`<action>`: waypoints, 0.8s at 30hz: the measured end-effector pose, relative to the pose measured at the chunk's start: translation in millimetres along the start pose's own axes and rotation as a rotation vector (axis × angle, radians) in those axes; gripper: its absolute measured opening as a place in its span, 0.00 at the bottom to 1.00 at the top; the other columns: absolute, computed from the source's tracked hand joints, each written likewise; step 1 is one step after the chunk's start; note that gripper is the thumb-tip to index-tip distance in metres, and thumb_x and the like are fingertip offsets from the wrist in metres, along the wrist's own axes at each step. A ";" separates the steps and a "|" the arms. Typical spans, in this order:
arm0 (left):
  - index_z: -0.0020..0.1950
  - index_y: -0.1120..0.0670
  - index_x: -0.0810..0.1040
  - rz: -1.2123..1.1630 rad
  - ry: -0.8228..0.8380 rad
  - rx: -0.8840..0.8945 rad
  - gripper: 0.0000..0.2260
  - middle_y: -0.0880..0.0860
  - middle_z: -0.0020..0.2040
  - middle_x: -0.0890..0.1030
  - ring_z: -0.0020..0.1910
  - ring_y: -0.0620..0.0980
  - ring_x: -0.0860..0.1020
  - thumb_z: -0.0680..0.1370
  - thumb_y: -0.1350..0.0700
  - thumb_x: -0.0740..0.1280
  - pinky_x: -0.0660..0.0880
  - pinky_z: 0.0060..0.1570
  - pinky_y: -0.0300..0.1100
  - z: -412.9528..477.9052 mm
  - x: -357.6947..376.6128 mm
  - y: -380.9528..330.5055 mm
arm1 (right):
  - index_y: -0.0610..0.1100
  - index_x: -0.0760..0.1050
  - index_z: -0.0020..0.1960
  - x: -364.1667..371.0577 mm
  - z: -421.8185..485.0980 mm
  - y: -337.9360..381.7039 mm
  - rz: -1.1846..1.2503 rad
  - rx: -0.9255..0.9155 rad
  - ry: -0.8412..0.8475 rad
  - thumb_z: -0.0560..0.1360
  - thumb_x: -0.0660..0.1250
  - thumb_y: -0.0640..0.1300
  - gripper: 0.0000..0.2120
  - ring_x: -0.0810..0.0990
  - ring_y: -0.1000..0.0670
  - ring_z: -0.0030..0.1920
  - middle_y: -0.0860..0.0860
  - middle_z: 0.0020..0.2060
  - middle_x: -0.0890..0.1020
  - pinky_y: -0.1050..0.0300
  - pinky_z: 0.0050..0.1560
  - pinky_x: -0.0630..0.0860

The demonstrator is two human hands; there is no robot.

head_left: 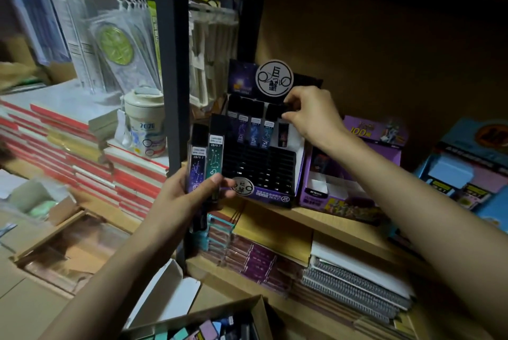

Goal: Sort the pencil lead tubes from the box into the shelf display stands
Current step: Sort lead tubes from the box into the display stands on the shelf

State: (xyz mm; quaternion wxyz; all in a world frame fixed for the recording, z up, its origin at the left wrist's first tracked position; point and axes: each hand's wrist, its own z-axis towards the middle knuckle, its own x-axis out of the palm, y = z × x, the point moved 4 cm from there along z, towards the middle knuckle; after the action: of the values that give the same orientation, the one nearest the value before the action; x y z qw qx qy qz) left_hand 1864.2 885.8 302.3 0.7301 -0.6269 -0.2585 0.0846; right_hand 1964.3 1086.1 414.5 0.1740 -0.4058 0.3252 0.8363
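1. the display stand [258, 163] sits on a wooden shelf [305, 214]. its black slotted tray is mostly bare, and a round white sign [274, 80] stands at its top.
2. in the stand's back row, four lead tubes [254, 132] stand upright side by side with their black caps up.
3. the right hand [310, 117] reaches to the right end of that back row. its thumb and fingers [291, 99] pinch the black cap of a dark tube [283, 135], which stands upright just beside the fourth tube.
4. the left hand [187, 196] is in front of the stand's left edge. its fingers curl round a pair of lead tubes [215, 155], with the thumb pressed across their lower fronts.
5. one tube of the pair is purple and the other teal. they are held upright, touching, caps up, and both are marked 2b/0.7.
6. below the stand and nearer the camera, an open cardboard box [233, 306] holds a jumble of loose tubes [209, 330] in pink, teal and blue.
7. just right of the stand is a purple carton [343, 194], and further right a blue carton [467, 169].
8. left of the stand, past a dark upright post [171, 64], a white cup [145, 125] rests on stacked red-edged notebooks [90, 147].
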 end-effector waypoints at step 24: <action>0.54 0.56 0.74 0.030 0.009 -0.001 0.11 0.53 0.47 0.85 0.46 0.50 0.84 0.73 0.55 0.65 0.80 0.45 0.44 -5.6 7.2 3.0 | 0.33 0.76 0.49 16.2 -7.4 7.8 -0.371 -0.109 -0.004 0.75 0.62 0.32 0.05 0.77 0.36 0.48 0.39 0.50 0.75 0.50 0.44 0.73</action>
State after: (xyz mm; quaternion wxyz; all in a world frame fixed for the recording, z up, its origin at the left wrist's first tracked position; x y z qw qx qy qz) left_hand 1873.6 884.7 300.9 0.7296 -0.6314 -0.2460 0.0925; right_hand 1954.3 1075.9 401.4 0.3036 -0.4658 0.1988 0.8071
